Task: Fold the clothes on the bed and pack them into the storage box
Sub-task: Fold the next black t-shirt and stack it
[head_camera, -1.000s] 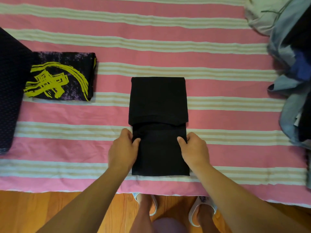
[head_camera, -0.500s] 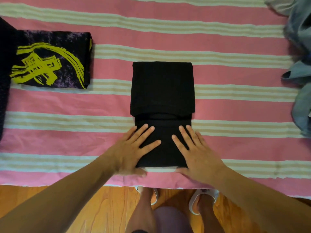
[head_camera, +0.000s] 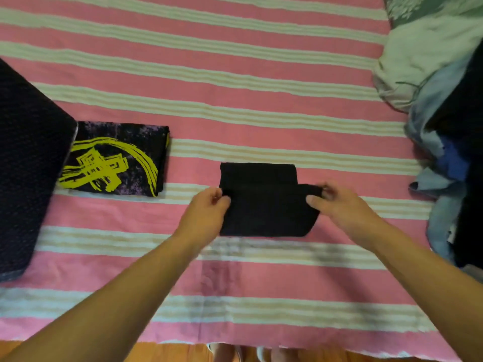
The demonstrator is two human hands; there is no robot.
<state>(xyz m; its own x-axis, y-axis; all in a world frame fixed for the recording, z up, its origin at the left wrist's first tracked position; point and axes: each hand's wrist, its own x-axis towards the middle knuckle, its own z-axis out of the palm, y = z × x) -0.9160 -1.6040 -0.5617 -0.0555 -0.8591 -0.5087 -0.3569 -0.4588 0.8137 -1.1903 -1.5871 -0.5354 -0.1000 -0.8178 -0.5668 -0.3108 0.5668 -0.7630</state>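
Black folded garment (head_camera: 264, 205) lies on the bed (head_camera: 235, 105) just below the middle of the view, a compact dark rectangle with one layer doubled over another; its far layer ends a little short on the right, leaving a stepped top edge. The left hand (head_camera: 206, 212) is at the garment's 9 o'clock edge, its fingers (head_camera: 226, 201) curled and pinching the cloth at the upper left corner of the near layer. The right hand (head_camera: 337, 205) is at the 3 o'clock edge, thumb and fingers pinching a small tab of the black cloth that sticks out to the right, so the near right corner looks slightly lifted and rounded. Both hands are somewhat blurred.

At 9 o'clock from the garment, well apart from it, lies a folded black shirt with a yellow brush-stroke print (head_camera: 112, 163). Touching or just beside that shirt's left side is a dark, dotted-textured storage box (head_camera: 28, 165), seen only in part at the left edge. At 3 o'clock, along the right edge, is a heap of unfolded clothes (head_camera: 444, 142) in blue, denim and black, with a pale pillow (head_camera: 418, 58) at 1 o'clock. The bed cover is pink with cream stripes, and an orange wooden floor (head_camera: 183, 354) shows along the bottom edge.
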